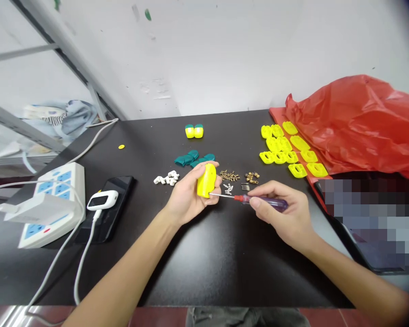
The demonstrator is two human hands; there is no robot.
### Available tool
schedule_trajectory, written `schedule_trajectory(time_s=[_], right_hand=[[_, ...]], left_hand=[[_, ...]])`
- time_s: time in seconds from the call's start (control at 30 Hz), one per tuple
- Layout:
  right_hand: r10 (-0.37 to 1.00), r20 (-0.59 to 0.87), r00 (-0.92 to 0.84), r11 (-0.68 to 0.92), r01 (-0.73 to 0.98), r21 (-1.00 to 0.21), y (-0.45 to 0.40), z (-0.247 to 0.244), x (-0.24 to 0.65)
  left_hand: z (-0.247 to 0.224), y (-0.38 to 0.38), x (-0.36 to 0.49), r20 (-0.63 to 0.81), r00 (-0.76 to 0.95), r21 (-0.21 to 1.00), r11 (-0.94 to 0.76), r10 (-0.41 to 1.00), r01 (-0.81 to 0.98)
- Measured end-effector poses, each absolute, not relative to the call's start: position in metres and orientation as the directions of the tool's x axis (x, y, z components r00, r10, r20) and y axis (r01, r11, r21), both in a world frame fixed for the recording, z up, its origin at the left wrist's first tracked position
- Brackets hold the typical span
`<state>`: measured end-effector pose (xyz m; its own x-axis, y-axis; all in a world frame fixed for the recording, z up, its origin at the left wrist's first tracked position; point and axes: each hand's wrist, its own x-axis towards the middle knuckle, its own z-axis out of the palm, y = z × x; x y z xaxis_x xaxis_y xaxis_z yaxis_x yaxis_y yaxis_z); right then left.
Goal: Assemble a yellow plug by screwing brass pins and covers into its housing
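My left hand [187, 195] is closed around a yellow plastic casing [206, 180], held up over the middle of the table. In my right hand [286, 211] is a screwdriver [267, 202] with a dark purple handle and a red collar. Its thin shaft points left, and the tip meets the lower edge of the casing; whether it sits in a screw cannot be made out. Behind my hands lie dark green caps [191, 158], a pile of brass screws [229, 175], small metal clips [228, 188], pins [245, 186] and little brown-gold parts [252, 177].
White plastic pieces [167, 178] lie left of my left hand. Two yellow-green units [194, 131] stand farther back. Yellow shells [279, 145] lie at right beside a red plastic bag [357, 127]. On the left are a power strip [73, 181], a black phone [122, 186] and white cables.
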<state>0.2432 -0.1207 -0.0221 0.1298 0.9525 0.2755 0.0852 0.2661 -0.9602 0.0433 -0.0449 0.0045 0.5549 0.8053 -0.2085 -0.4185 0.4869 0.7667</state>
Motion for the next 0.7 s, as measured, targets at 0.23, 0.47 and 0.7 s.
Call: schedule_trajectory(time_s=[0.23, 0.47, 0.7], right_hand=[[0.917, 0.388, 0.093, 0.352, 0.27, -0.896, -0.125, -0.021, 0.242], [0.881, 0.474, 0.002, 0.434, 0.396, -0.809, -0.129, -0.017, 0.244], [0.853, 0.519, -0.054, 0.487, 0.439, -0.755, -0.129, -0.014, 0.242]], left_hand=[[0.0, -0.051, 0.053, -0.207, 0.444, 0.883, 0.362, 0.872, -0.299], [0.001, -0.055, 0.055, -0.237, 0.442, 0.912, 0.355, 0.865, -0.205], [-0.003, -0.055, 0.056, -0.215, 0.42, 0.941, 0.303, 0.881, -0.153]])
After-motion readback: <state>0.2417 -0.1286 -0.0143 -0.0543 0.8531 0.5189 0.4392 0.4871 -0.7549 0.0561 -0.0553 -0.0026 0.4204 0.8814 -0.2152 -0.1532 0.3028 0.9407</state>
